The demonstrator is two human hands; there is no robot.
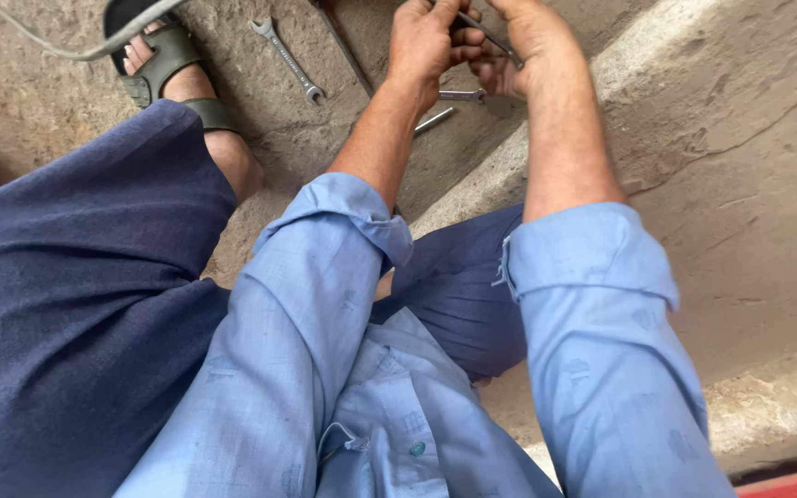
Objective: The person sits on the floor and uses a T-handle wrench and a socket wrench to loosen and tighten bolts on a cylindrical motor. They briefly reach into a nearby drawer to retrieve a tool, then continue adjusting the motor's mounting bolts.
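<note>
Seen from above, our two hands meet at the top edge of the view, over the dusty concrete floor (740, 138). We close our left hand (428, 41) around a thin metal rod (491, 39), fingers curled over it; our right hand (528, 46) grips the same rod from the other side, also closed. The rod's long axis runs diagonally, from the upper left between our hands down towards the right, and its ends are mostly hidden by our fingers. Both hands are on it already, so neither is nearer than the other.

Just below our hands, a small spanner (461, 95) lies on the floor, roughly level, and a second short metal bar (434, 120) lies slanted beside it. Farther to the left, well apart, a longer open-ended spanner (288, 61) lies on a diagonal near our sandalled foot (172, 69). A grey cable (94, 46) curves across the top left corner.
</note>
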